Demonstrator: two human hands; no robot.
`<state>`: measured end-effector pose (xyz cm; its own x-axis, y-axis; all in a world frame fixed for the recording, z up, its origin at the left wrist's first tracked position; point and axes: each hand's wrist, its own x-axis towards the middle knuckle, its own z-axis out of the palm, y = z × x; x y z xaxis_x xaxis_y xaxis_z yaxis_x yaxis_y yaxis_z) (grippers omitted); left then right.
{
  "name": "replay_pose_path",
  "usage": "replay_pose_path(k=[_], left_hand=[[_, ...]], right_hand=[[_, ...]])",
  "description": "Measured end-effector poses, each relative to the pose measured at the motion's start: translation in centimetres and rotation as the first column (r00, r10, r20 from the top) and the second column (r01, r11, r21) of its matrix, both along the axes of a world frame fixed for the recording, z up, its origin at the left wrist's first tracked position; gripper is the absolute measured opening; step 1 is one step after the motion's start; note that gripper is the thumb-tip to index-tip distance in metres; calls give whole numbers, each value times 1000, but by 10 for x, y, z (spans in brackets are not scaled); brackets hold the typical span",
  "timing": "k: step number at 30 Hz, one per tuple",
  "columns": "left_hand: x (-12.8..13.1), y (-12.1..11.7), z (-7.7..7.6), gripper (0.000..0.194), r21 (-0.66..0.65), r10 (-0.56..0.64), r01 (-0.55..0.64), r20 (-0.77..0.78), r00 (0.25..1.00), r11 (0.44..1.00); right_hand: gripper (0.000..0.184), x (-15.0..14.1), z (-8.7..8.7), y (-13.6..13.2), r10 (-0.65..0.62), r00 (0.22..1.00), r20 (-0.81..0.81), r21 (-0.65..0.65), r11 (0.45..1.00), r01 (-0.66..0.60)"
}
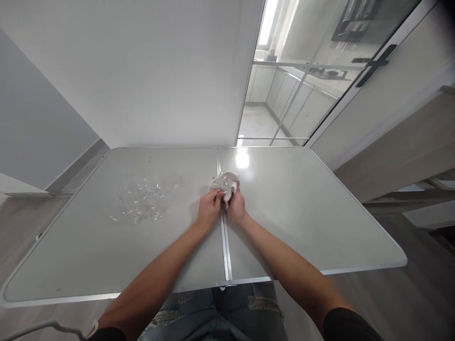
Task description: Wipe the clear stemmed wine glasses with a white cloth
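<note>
Above the seam of the folding table (185, 255), both hands meet around a clear, rounded, see-through object (226, 178) and a white cloth or tissue (228, 195). My left hand (210, 206) is closed, its thumb and fingers pinching the white cloth at the near side. Curled around the right side of the bundle, my right hand (237, 204) grips the cloth with the clear object. The exact kind of the clear object cannot be made out. Some fingers are hidden behind the bundle.
To the left on the tabletop lies a loose cluster of several small, clear, shiny pieces (142, 201). A white wall (170, 76) rises at the table's far edge. Beyond it on the right is a glass-paned door (302, 85) with a black handle (377, 65).
</note>
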<state>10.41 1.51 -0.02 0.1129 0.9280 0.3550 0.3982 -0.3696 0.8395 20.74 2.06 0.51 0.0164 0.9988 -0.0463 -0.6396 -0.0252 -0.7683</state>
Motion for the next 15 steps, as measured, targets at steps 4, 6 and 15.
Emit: replay_pose_path(k=[4,6,15], left_hand=[[-9,10,1,21,59,139,-134,-86,987,989],[-10,13,-1,18,63,134,-131,-58,989,989],[-19,16,-4,16,187,82,-59,-116,990,981]], right_hand=[[51,-3,-13,-2,18,952,305,31,999,-29],[48,0,-16,-1,39,910,413,74,994,-77],[30,25,-17,15,-11,696,718,141,981,-131]])
